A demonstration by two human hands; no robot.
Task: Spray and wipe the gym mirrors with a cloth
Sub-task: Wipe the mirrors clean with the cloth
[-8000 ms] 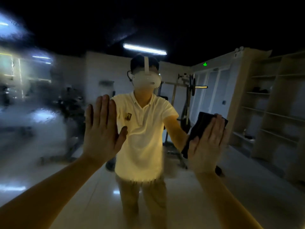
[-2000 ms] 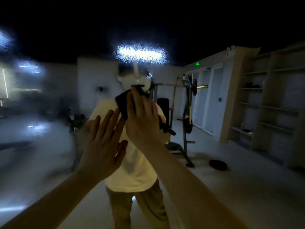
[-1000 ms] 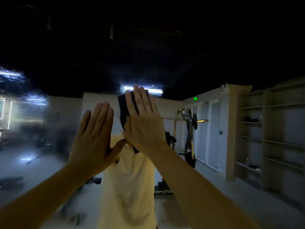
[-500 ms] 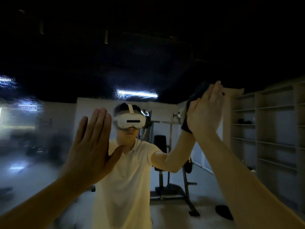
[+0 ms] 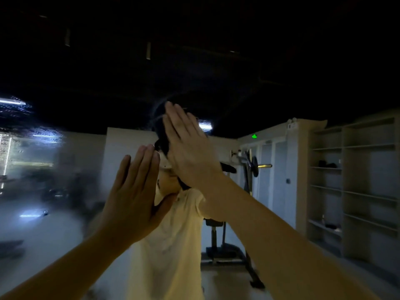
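The gym mirror [image 5: 281, 94] fills the whole view and reflects a person in a pale shirt. My right hand [image 5: 190, 148] presses a dark cloth [image 5: 161, 135] flat against the glass at upper centre, fingers straight and pointing up-left. Only the cloth's left edge shows past my fingers. My left hand [image 5: 134, 191] lies flat on the mirror just below and left of it, fingers straight and together. The glass at the left [image 5: 32, 169] looks hazy and speckled with droplets. No spray bottle is in view.
Reflected in the mirror are a weight rack with a barbell [image 5: 253, 167], a bench frame [image 5: 218, 245], pale shelving [image 5: 355, 180] on the right, and a green exit sign [image 5: 254, 136]. The ceiling is dark.
My right hand has swept the cloth from the upper right back left to the centre, close above my left hand. My left hand has stayed flat on the glass.
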